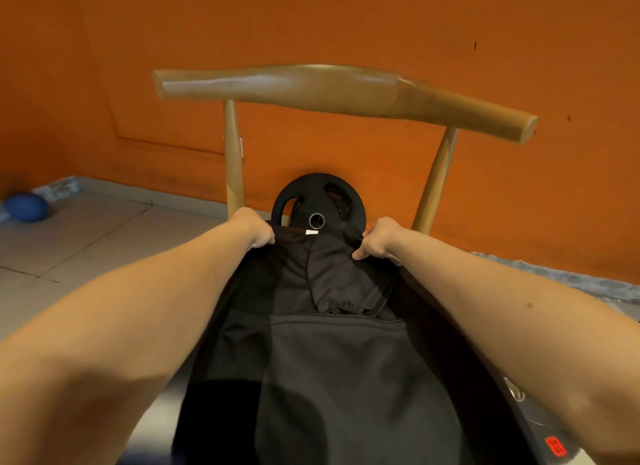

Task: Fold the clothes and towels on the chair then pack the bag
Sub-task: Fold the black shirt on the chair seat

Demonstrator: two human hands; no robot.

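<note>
Black hooded garment (332, 360) lies spread over wooden chair (346, 90), hood folded down onto its body. Left hand (254, 230) and right hand (375, 241) each grip the far edge at the shoulders. Black weight plate (317, 196) leans against orange wall (346, 21) behind. Blue ball (27, 206) on tiled floor (86, 232), far left.

Both arms outstretched, left hand (258, 229) and right hand (377, 240) clenched.

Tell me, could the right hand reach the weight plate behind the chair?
Probably yes: the right hand grips the black garment just in front of the weight plate, with an open gap between the posts of the chair.
</note>
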